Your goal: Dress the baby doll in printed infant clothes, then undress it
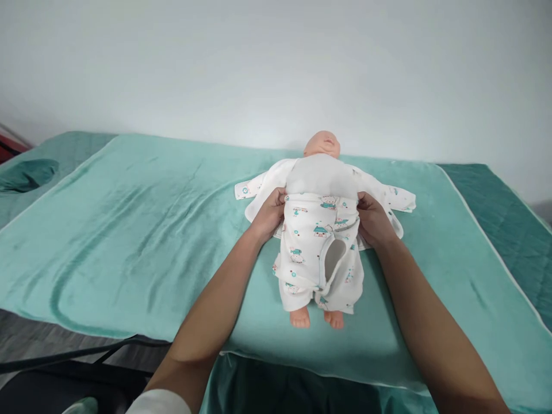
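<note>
A baby doll (322,144) lies on its back, head toward the wall and feet toward me. It wears printed white baby pants (308,238) with an oval gap at the crotch, pulled up to the waist over a plain whitish torso. Under the doll a white baby shirt (271,178) is spread open, its sleeves out to both sides. My left hand (272,210) pinches the pants' waistband at the doll's left-of-view side. At the opposite side, my right hand (374,215) grips the same waistband, fingers partly hidden behind the cloth.
A light green blanket (142,230) with some wrinkles covers the bed, over a darker green quilted cover (487,195). A white wall (276,69) rises behind. At the lower left stands a black chair-like object (73,385) on grey flooring.
</note>
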